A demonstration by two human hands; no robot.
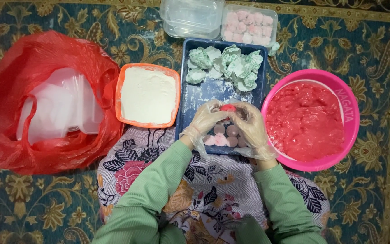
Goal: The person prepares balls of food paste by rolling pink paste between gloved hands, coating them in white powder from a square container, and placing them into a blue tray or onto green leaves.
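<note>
Blue tray taken as landmark. On it: pale green and white lumps, brown and pink balls. Left of it: orange tub of white flour, then a red bag. Right of it: pink bowl, red-pink paste. Beneath it: dark teal carpet, gold floral pattern. Sleeves green.

We cannot see the whole red dough piece; gloved fingers cover most of it. The stacked clear containers are cut off by the top edge. Our elbows leave the frame below.
</note>
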